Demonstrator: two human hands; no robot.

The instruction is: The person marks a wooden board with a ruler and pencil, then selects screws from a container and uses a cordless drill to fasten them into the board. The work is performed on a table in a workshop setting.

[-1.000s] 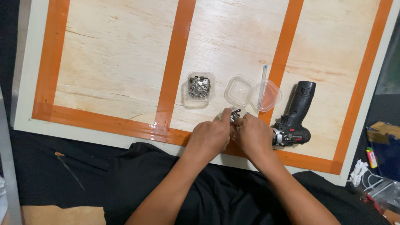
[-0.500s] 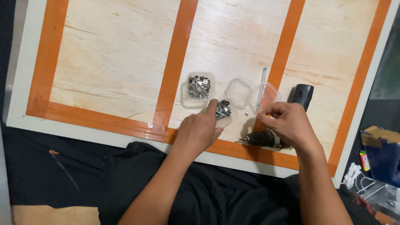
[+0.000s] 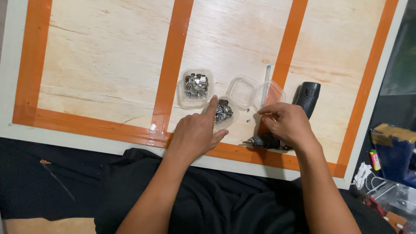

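Head view: the left hand (image 3: 197,132) was laid half-open, index finger extended against a small clear tub of screws (image 3: 223,112), apparently steadying it; nothing was gripped. The right hand (image 3: 288,123) was curled, fingertips pinched, possibly on a screw too small to confirm. The cordless driver (image 3: 303,102) was partly hidden beneath it on the bench (image 3: 108,78).

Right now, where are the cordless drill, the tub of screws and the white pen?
cordless drill (image 3: 306,96), head view, on its black handle.
tub of screws (image 3: 223,111), head view, on the screw pile.
white pen (image 3: 265,84), head view, on its barrel.
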